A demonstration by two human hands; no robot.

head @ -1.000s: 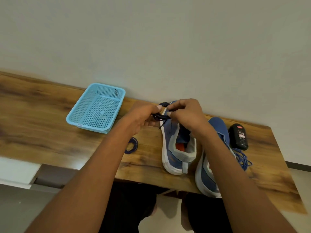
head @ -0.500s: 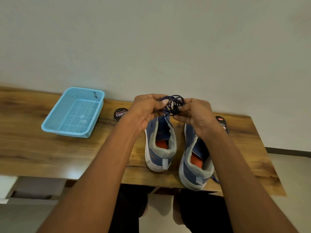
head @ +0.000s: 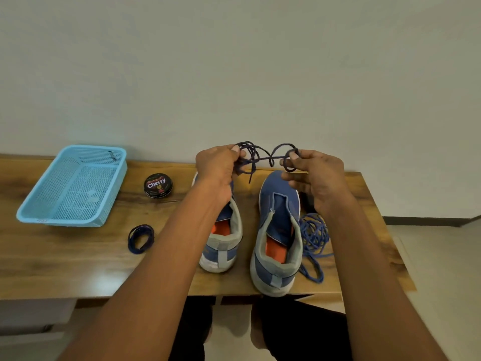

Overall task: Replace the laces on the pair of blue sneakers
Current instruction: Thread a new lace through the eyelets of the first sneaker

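Sneakers (head: pixel 278 230) sit laceless, heels toward the person, on the table (head: pixel 65 261), while both hands (head: pixel 217 165) (head: pixel 315 173) pinch a dark lace (head: pixel 260 158) above them, seemingly pulling its coils apart for threading.

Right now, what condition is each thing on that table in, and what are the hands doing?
Left hand: pinching the dark lace.
Right hand: pinching its other end.
Dark lace: half uncoiled, in the air.
Left sneaker: unlaced.
Right sneaker: unlaced.
Coiled dark lace: untouched.
Blue laces: loose heap.
Polish tin: closed.
Basket: upright.
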